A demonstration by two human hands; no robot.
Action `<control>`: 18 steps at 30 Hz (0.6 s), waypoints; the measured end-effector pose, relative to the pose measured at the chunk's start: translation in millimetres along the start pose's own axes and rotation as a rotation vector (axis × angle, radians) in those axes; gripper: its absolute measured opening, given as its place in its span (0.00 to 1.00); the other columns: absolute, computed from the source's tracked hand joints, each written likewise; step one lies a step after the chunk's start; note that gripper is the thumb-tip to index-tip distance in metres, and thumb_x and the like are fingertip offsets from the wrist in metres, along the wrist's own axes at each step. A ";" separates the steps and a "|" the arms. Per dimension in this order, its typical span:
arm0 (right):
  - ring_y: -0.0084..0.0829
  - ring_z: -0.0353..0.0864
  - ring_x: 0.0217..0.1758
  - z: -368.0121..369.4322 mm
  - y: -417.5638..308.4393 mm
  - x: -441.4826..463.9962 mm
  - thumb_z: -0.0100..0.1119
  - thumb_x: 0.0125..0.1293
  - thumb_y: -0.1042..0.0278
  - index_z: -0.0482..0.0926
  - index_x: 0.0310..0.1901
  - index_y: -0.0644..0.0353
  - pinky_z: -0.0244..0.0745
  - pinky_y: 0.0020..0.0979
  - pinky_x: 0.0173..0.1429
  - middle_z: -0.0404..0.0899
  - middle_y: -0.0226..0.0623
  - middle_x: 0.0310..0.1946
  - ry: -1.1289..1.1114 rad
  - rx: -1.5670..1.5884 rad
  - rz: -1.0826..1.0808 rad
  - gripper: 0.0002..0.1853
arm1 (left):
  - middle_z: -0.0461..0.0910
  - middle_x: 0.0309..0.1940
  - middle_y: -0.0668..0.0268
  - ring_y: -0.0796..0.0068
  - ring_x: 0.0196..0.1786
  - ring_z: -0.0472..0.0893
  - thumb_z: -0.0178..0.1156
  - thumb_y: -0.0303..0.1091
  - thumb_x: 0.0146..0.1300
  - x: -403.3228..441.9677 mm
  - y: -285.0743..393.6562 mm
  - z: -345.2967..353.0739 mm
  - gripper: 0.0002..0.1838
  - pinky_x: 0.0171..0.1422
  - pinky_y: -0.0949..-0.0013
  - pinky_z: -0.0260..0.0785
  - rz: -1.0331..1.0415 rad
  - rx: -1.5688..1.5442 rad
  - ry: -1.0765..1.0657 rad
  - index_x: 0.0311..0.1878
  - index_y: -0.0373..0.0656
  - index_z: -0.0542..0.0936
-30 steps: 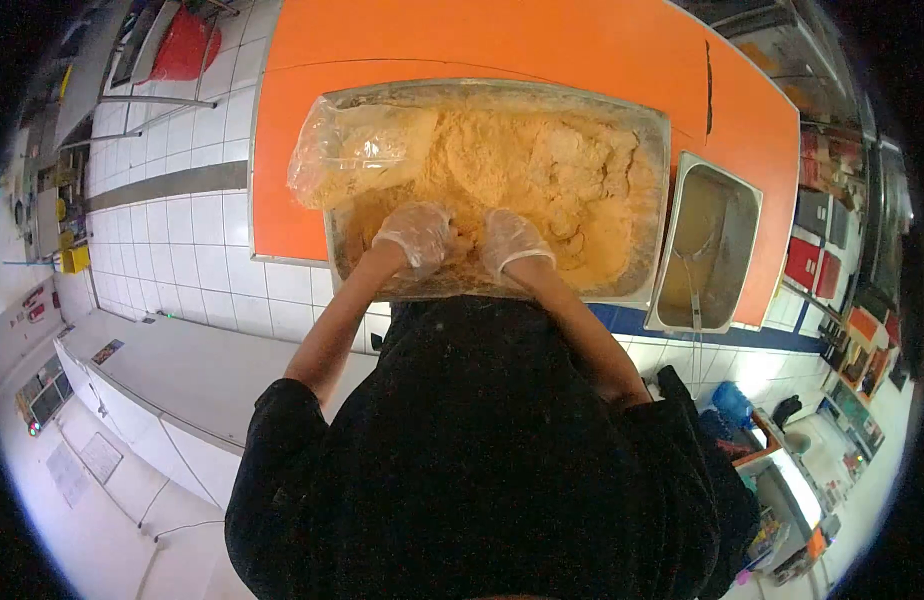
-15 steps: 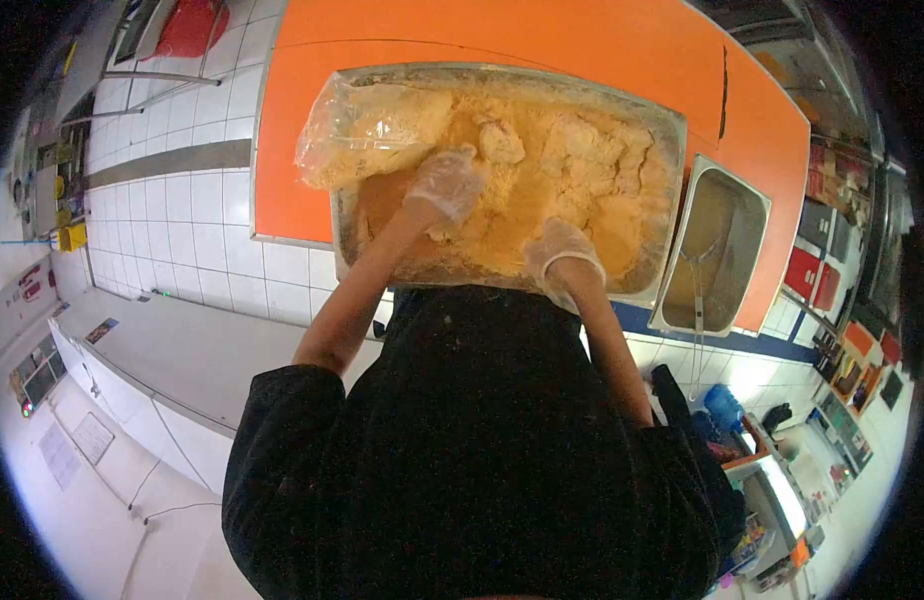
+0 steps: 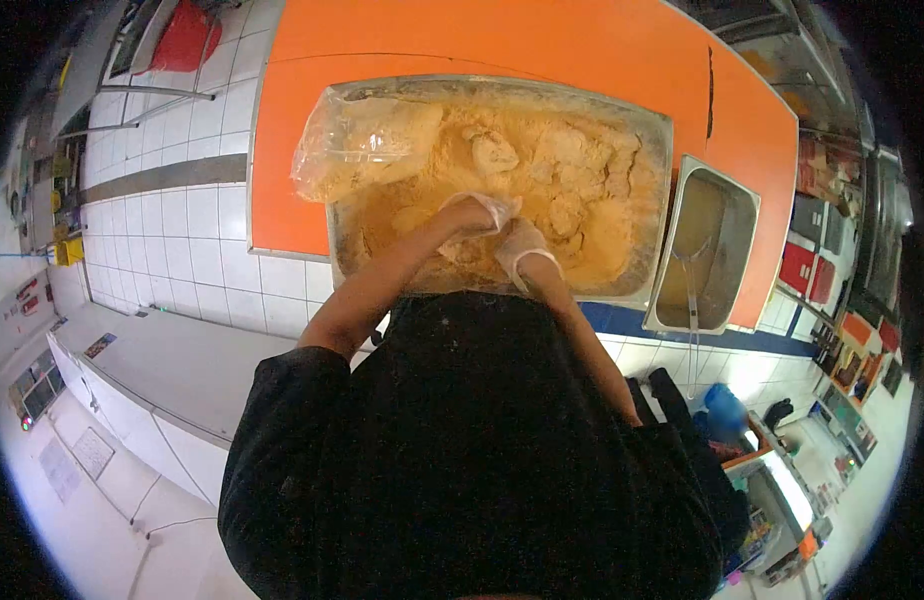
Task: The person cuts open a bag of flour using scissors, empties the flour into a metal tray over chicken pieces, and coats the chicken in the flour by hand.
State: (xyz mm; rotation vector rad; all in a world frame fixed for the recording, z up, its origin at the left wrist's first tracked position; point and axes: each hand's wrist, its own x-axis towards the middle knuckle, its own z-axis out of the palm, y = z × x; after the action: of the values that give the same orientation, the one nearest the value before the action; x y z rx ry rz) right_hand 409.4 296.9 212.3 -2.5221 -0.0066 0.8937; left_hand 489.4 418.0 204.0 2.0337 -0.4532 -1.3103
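Both hands wear clear plastic gloves and meet over the middle of a large metal tray (image 3: 667,160) filled with orange-yellow breading flour (image 3: 602,255). My left hand (image 3: 484,212) is bent inward, its fingers closed and turned toward the right one. Against it, my right hand (image 3: 525,250) points up and left, with the fingers curled in. Whatever lies between them is hidden. Flour-coated lumps that look like chicken pieces lie around: one lump (image 3: 494,152) beyond the hands, another lump (image 3: 567,212) just right of them, and several along the tray's right side.
A clear plastic bag (image 3: 367,140) of flour lies over the tray's left corner. The tray stands on an orange table (image 3: 602,40). To the right sits a smaller metal pan (image 3: 727,245) with a long-handled wire tool (image 3: 692,290) in it. A white chest freezer (image 3: 162,365) is at left.
My left hand has moved right and my right hand left, so they now meet mid-tray. The lump right of my hands is now uncovered. The view has shifted slightly.
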 end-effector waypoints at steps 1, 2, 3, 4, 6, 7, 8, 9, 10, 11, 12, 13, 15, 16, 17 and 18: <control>0.45 0.77 0.39 -18.4 -9.2 -4.8 0.51 0.59 0.66 0.77 0.39 0.65 0.70 0.37 0.43 0.78 0.49 0.29 0.006 -0.008 -0.012 0.12 | 0.74 0.52 0.49 0.54 0.54 0.73 0.42 0.50 0.65 16.3 -15.0 -0.6 0.27 0.59 0.60 0.62 -0.006 -0.120 -0.024 0.50 0.33 0.72; 0.45 0.77 0.44 -51.3 -28.0 -18.5 0.53 0.58 0.67 0.72 0.48 0.66 0.71 0.37 0.46 0.77 0.51 0.38 0.016 0.260 0.158 0.17 | 0.73 0.53 0.49 0.55 0.56 0.72 0.41 0.50 0.65 25.8 -23.2 -5.7 0.28 0.60 0.61 0.61 -0.011 -0.240 -0.045 0.53 0.32 0.71; 0.44 0.77 0.50 -68.9 -39.8 -25.3 0.55 0.58 0.67 0.68 0.57 0.66 0.73 0.37 0.50 0.76 0.53 0.47 0.021 0.536 0.332 0.25 | 0.73 0.53 0.49 0.55 0.56 0.72 0.41 0.50 0.65 18.1 -19.4 -17.2 0.28 0.60 0.61 0.61 -0.014 -0.237 -0.035 0.53 0.32 0.71; 0.44 0.77 0.50 -71.6 -37.8 -21.4 0.55 0.58 0.67 0.68 0.57 0.66 0.73 0.37 0.50 0.76 0.53 0.47 0.021 0.541 0.329 0.25 | 0.71 0.55 0.52 0.58 0.57 0.71 0.42 0.47 0.66 1.3 -11.2 -31.0 0.26 0.61 0.62 0.60 -0.003 -0.377 0.108 0.53 0.33 0.71; 0.38 0.77 0.51 -80.6 -28.9 -18.8 0.53 0.59 0.72 0.63 0.61 0.66 0.72 0.32 0.51 0.73 0.47 0.52 0.207 1.554 0.122 0.26 | 0.70 0.58 0.55 0.60 0.59 0.70 0.42 0.44 0.66 -8.5 -25.5 -38.7 0.23 0.62 0.62 0.60 0.007 -0.515 0.241 0.54 0.34 0.71; 0.38 0.77 0.51 -84.3 -27.6 -22.5 0.53 0.59 0.72 0.63 0.61 0.66 0.72 0.32 0.51 0.73 0.47 0.52 0.207 1.556 0.131 0.26 | 0.66 0.60 0.57 0.61 0.61 0.68 0.42 0.40 0.66 -7.8 -42.1 -38.1 0.22 0.63 0.63 0.60 0.141 -0.937 0.328 0.56 0.37 0.69; 0.31 0.75 0.47 -101.4 -34.6 -28.2 0.52 0.59 0.76 0.64 0.60 0.64 0.72 0.26 0.47 0.73 0.44 0.53 0.301 1.461 0.141 0.25 | 0.63 0.63 0.58 0.62 0.62 0.66 0.41 0.37 0.66 -5.5 -52.4 -37.3 0.21 0.63 0.63 0.61 0.282 -1.355 0.416 0.59 0.39 0.67; 0.25 0.74 0.42 -112.6 -38.3 -28.6 0.51 0.59 0.80 0.65 0.60 0.62 0.71 0.20 0.42 0.73 0.40 0.54 0.395 1.362 0.143 0.25 | 0.63 0.63 0.58 0.62 0.62 0.66 0.41 0.37 0.66 -6.8 -47.0 -40.9 0.21 0.63 0.63 0.61 0.287 -1.351 0.416 0.59 0.39 0.67; 0.25 0.74 0.42 -113.9 -33.5 -24.9 0.51 0.59 0.80 0.65 0.60 0.62 0.71 0.20 0.42 0.73 0.40 0.54 0.399 1.361 0.137 0.25 | 0.63 0.63 0.57 0.62 0.62 0.66 0.43 0.38 0.65 -7.9 -39.9 -42.6 0.22 0.63 0.62 0.62 0.250 -1.032 0.480 0.60 0.38 0.66; 0.24 0.74 0.44 -113.2 -23.4 -17.9 0.49 0.59 0.82 0.63 0.61 0.63 0.72 0.21 0.43 0.72 0.41 0.55 0.369 0.985 0.145 0.26 | 0.63 0.63 0.56 0.62 0.63 0.66 0.44 0.40 0.64 -11.0 -26.5 -47.0 0.24 0.62 0.62 0.62 0.214 -0.710 0.536 0.60 0.38 0.66; 0.24 0.74 0.46 -111.6 -16.1 -10.7 0.47 0.59 0.84 0.61 0.63 0.63 0.72 0.22 0.43 0.70 0.42 0.57 0.337 0.609 0.149 0.27 | 0.63 0.62 0.55 0.62 0.63 0.66 0.46 0.41 0.63 -13.9 -11.8 -52.9 0.25 0.61 0.61 0.63 0.176 -0.386 0.586 0.60 0.37 0.65; 0.24 0.74 0.46 -107.9 -10.8 -4.3 0.47 0.59 0.84 0.61 0.63 0.63 0.72 0.22 0.43 0.70 0.42 0.57 0.346 0.604 0.137 0.27 | 0.63 0.62 0.54 0.62 0.63 0.65 0.47 0.43 0.62 -17.0 2.8 -58.5 0.27 0.60 0.61 0.64 0.132 -0.064 0.631 0.61 0.37 0.65; 0.25 0.74 0.42 -94.8 -2.2 10.7 0.48 0.62 0.78 0.63 0.60 0.64 0.72 0.27 0.41 0.74 0.41 0.51 0.296 0.716 0.164 0.23 | 0.64 0.62 0.51 0.61 0.64 0.65 0.51 0.46 0.61 -21.9 26.5 -72.1 0.31 0.59 0.60 0.66 0.018 0.581 0.697 0.62 0.35 0.63; 0.28 0.75 0.44 -50.3 28.7 42.0 0.48 0.63 0.73 0.68 0.55 0.63 0.71 0.29 0.45 0.76 0.39 0.49 0.353 0.555 0.057 0.17 | 0.64 0.62 0.51 0.61 0.64 0.65 0.51 0.46 0.61 -23.3 35.7 -79.5 0.31 0.59 0.60 0.66 0.016 0.582 0.712 0.62 0.35 0.63; 0.31 0.76 0.47 -7.1 58.7 72.6 0.48 0.64 0.67 0.73 0.49 0.61 0.69 0.30 0.49 0.78 0.38 0.47 0.426 0.379 -0.038 0.14 | 0.65 0.60 0.50 0.60 0.62 0.66 0.49 0.52 0.60 -22.7 44.4 -85.6 0.34 0.58 0.59 0.67 -0.077 0.491 0.550 0.61 0.34 0.64; 0.34 0.76 0.49 34.3 87.1 102.1 0.48 0.65 0.61 0.78 0.43 0.60 0.68 0.32 0.53 0.79 0.36 0.44 0.513 0.206 -0.119 0.14 | 0.67 0.59 0.48 0.58 0.61 0.68 0.47 0.57 0.59 -21.0 50.3 -90.6 0.38 0.57 0.58 0.68 -0.164 0.397 0.387 0.61 0.32 0.64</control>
State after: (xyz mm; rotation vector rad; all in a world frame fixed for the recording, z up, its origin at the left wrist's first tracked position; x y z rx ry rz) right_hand 456.7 249.3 91.1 -2.4520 0.0920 0.1742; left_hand 564.9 425.9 277.6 2.6335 -0.3952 -0.9298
